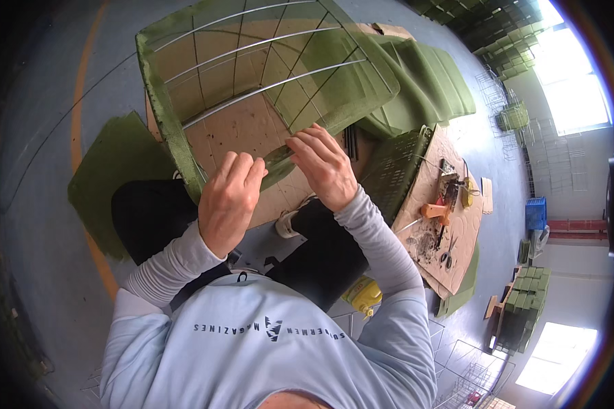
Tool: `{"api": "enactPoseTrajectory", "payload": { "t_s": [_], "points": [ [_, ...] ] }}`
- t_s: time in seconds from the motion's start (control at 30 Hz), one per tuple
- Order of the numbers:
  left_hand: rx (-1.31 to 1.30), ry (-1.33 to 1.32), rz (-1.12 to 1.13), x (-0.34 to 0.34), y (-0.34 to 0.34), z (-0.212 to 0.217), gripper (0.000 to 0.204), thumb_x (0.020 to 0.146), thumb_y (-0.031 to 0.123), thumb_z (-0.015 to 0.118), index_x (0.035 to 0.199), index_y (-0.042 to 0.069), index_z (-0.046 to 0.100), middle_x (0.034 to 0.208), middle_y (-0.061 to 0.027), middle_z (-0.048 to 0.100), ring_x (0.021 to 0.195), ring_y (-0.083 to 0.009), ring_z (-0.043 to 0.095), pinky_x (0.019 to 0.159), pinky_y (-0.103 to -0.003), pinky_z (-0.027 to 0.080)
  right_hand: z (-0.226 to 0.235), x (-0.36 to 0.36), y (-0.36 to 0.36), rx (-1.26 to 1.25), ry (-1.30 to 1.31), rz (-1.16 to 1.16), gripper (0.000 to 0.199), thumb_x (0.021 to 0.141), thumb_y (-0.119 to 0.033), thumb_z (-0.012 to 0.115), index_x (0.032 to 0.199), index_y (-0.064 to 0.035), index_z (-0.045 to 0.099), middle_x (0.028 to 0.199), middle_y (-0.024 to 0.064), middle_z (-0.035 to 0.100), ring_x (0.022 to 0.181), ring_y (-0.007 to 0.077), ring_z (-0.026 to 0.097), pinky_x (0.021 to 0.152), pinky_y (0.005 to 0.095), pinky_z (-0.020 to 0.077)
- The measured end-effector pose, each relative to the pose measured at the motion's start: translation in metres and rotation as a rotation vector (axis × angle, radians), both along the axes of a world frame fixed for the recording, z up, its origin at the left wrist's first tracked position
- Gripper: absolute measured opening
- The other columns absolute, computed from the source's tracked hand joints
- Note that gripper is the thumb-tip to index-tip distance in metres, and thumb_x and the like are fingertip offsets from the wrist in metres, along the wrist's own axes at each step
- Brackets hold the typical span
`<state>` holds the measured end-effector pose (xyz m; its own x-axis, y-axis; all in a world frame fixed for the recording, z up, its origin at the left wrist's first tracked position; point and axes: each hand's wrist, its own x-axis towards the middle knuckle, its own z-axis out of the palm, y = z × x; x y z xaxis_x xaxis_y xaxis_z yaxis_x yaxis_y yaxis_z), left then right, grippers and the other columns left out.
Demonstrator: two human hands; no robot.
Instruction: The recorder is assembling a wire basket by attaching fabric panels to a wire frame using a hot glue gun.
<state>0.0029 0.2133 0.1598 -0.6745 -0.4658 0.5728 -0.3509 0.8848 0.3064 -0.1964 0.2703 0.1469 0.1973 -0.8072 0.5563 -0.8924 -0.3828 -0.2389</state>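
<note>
A wire-framed box, partly covered in green mesh fabric, lies in front of me on brown cardboard. Along its near side runs a folded edge of the green fabric. My left hand pinches this edge on the left, fingers closed with the thumb against them. A short span away, my right hand grips the same edge, fingers curled over it. The fabric stretches between both hands. Bare metal wires show across the far part of the box.
Green fabric sheets lie beyond the box; another green piece is by my left knee. On the right, a cardboard-topped stand holds an orange glue gun and scissors. A green perforated crate adjoins it. A yellow bottle stands near my right elbow.
</note>
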Motion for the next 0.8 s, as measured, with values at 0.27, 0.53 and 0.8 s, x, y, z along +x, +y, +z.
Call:
{"api": "enactPoseTrajectory", "payload": {
  "t_s": [0.27, 0.53, 0.8],
  "points": [
    [0.333, 0.033, -0.074, -0.004, -0.014, 0.005, 0.008, 0.081, 0.001, 0.064, 0.077, -0.004, 0.058, 0.076, -0.0137, 0.048, 0.072, -0.0316, 0.052, 0.063, -0.041, 0.041, 0.017, -0.004, -0.024, 0.265, 0.017, 0.083, 0.015, 0.088, -0.013, 0.058, 0.081, 0.0003, 0.059, 0.08, 0.0136, 0.064, 0.079, 0.0323, 0.062, 0.092, 0.043, 0.0485],
    [0.315, 0.183, -0.039, 0.004, -0.013, 0.01, 0.011, 0.085, 0.004, 0.06, 0.088, -0.006, 0.062, 0.084, -0.014, 0.053, 0.079, -0.0298, 0.055, 0.067, -0.04, 0.046, 0.036, 0.017, -0.033, 0.064, -0.366, 0.024, 0.019, 0.093, -0.014, 0.054, 0.093, 0.0028, 0.063, 0.095, 0.0226, 0.065, 0.095, 0.0355, 0.061, 0.094, 0.0427, 0.0455],
    [0.064, -0.055, 0.026, 0.013, 0.005, 0.001, 0.032, 0.069, -0.004, 0.064, 0.101, -0.008, 0.062, 0.085, -0.0112, 0.052, 0.079, -0.0262, 0.054, 0.067, -0.035, 0.047, 0.012, 0.041, -0.012, 0.042, -0.028, 0.125, 0.017, 0.08, -0.008, 0.063, 0.094, -0.0007, 0.06, 0.094, 0.0124, 0.061, 0.095, 0.0301, 0.059, 0.09, 0.0418, 0.0471]
  ]
}}
